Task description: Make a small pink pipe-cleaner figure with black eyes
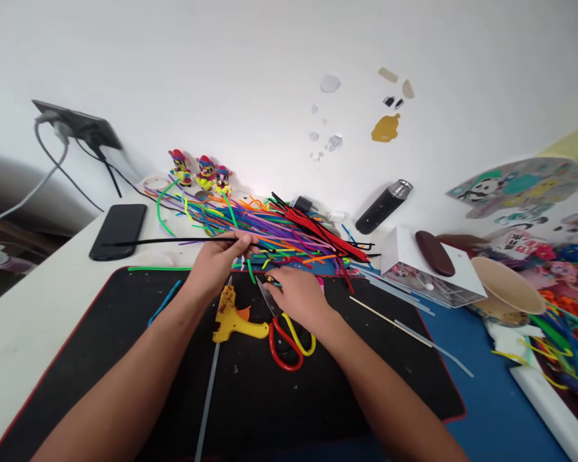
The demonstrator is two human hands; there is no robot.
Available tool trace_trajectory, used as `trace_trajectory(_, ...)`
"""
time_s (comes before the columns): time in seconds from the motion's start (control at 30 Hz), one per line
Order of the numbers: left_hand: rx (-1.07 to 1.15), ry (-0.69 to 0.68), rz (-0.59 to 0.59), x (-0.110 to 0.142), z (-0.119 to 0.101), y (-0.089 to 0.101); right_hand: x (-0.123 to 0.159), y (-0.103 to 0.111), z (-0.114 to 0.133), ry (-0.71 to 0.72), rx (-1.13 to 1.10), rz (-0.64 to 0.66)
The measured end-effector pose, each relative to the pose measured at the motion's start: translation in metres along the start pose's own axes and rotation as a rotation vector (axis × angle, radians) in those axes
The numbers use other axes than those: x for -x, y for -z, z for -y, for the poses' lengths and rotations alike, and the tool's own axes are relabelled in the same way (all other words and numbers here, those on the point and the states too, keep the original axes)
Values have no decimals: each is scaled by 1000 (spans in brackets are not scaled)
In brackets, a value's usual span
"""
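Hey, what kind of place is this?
Most likely a craft desk: pipe cleaners are heaped along its back, and a yellow hot glue gun and scissors lie on a black mat.

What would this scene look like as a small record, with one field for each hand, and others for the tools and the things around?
Left hand: pinches a black pipe cleaner
Right hand: fingers bent, near the scissor blades; any small thing held is unclear
Tools on black mat: yellow glue gun; scissors with red and yellow handles
Behind hands: pile of colourful pipe cleaners; three small figures
Left side: dark phone
Right side: maroon case on white box
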State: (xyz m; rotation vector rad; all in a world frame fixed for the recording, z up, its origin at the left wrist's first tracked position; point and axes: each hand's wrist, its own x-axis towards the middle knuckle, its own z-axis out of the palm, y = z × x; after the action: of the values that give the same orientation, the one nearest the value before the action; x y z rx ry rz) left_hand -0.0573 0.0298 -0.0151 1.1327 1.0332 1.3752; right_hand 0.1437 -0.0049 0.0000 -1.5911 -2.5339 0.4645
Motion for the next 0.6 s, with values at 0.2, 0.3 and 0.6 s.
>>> trace_trajectory(0.2, 35, -9, -6, 0, 0, 2, -5, 7, -3, 10, 95, 68)
trace_trajectory(0.3, 24, -20, 12, 2, 2, 0, 6, 13, -3, 19, 81, 34)
trace_trajectory(0.6, 21, -8, 47, 1, 6, -3, 75, 14, 7, -60, 65, 240)
